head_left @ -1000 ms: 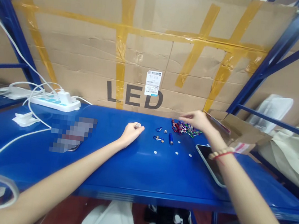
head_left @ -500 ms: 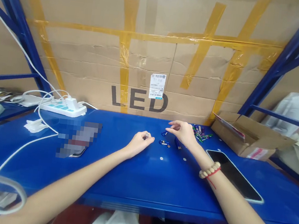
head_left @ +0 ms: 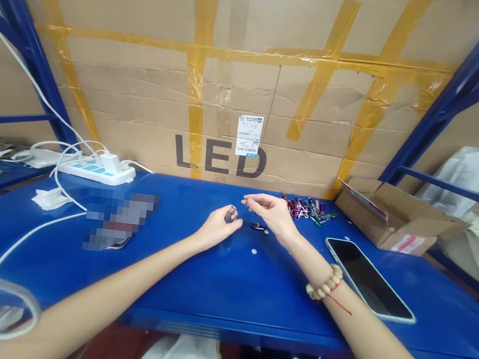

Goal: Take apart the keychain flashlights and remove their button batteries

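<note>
My left hand [head_left: 218, 228] is closed around a small dark, shiny piece [head_left: 230, 214], whose end sticks out by the thumb. Close to its right, my right hand [head_left: 271, 213] has thumb and fingertips pinched on a tiny item [head_left: 244, 201] too small to name. The two hands are apart. Between and below them a small blue carabiner [head_left: 257, 226] lies on the blue table [head_left: 260, 298], beside a small round disc [head_left: 266, 232]. Behind my right hand is a pile of small coloured metal cylinders and clips [head_left: 316, 211].
A phone [head_left: 367, 277] lies to the right, in front of an open cardboard box [head_left: 395, 222]. On the left are a blurred-out object [head_left: 125, 221], a white power strip [head_left: 96, 169] and loose cables. A large cardboard sheet [head_left: 146, 86] stands at the back.
My right hand has moved left, closer to my left hand, uncovering more of the pile. More of the dark piece shows in my left hand. The view has shifted slightly.
</note>
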Motion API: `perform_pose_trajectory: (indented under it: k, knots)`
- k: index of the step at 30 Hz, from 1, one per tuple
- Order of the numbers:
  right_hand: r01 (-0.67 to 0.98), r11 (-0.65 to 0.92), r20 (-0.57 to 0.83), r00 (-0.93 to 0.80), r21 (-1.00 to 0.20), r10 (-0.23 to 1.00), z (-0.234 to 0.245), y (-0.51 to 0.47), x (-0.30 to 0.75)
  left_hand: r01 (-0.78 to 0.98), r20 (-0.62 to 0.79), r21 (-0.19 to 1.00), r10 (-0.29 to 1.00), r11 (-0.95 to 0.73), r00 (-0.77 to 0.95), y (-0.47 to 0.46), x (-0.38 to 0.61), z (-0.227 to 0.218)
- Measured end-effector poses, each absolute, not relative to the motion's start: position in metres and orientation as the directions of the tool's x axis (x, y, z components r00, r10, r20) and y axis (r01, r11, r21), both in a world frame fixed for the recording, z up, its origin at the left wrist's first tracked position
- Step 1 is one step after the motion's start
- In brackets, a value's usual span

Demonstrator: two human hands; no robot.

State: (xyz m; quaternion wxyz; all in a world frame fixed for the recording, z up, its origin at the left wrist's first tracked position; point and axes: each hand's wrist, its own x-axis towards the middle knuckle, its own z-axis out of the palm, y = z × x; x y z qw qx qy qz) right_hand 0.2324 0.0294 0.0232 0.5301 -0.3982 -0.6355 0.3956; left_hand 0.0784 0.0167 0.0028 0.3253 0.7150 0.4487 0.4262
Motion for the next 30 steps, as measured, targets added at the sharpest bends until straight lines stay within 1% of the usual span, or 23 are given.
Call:
perform_pose_trajectory:
  k: [5,9,11,14,16,19,22,24,27,29,30]
  knots:
    - [0.084,0.365,0.343,-0.197,-0.927,0.918,0.022,0.029,0.232,0.343,0.329,0.851,0.913,-0.398,0.242,0.018,0.078,0.0]
    - [0.089,0.399,0.386,-0.133,-0.913,0.913,0.021,0.031,0.232,0.305,0.282,0.885,0.926,-0.352,0.251,0.019,0.077,0.0]
    - [0.091,0.407,0.4,-0.089,-0.909,0.912,0.022,0.031,0.231,0.314,0.275,0.882,0.925,-0.352,0.264,0.018,0.076,0.002]
    - [0.123,0.423,0.418,-0.072,-0.897,0.906,0.022,0.03,0.231,0.345,0.35,0.821,0.879,-0.454,0.325,0.016,0.075,0.004]
    - [0.166,0.454,0.443,-0.102,-0.875,0.891,0.022,0.028,0.231,0.342,0.398,0.782,0.84,-0.521,0.37,0.016,0.073,0.003]
    - [0.227,0.529,0.499,-0.178,-0.818,0.848,0.023,0.026,0.233,0.354,0.43,0.749,0.817,-0.561,0.385,0.019,0.071,-0.001]
    - [0.308,0.602,0.552,-0.24,-0.737,0.798,0.026,0.025,0.236,0.405,0.416,0.717,0.814,-0.568,0.406,0.022,0.069,-0.004]
    - [0.359,0.624,0.566,-0.263,-0.694,0.781,0.027,0.025,0.238,0.429,0.406,0.695,0.807,-0.578,0.429,0.023,0.068,-0.004]
    - [0.382,0.62,0.553,-0.282,-0.685,0.784,0.027,0.026,0.241,0.475,0.385,0.646,0.792,-0.598,0.474,0.021,0.066,-0.001]
    - [0.38,0.603,0.521,-0.303,-0.702,0.798,0.027,0.026,0.242,0.544,0.352,0.578,0.787,-0.608,0.506,0.019,0.064,0.002]
    - [0.39,0.589,0.496,-0.318,-0.708,0.808,0.027,0.026,0.242,0.591,0.332,0.526,0.787,-0.611,0.519,0.018,0.063,0.003]
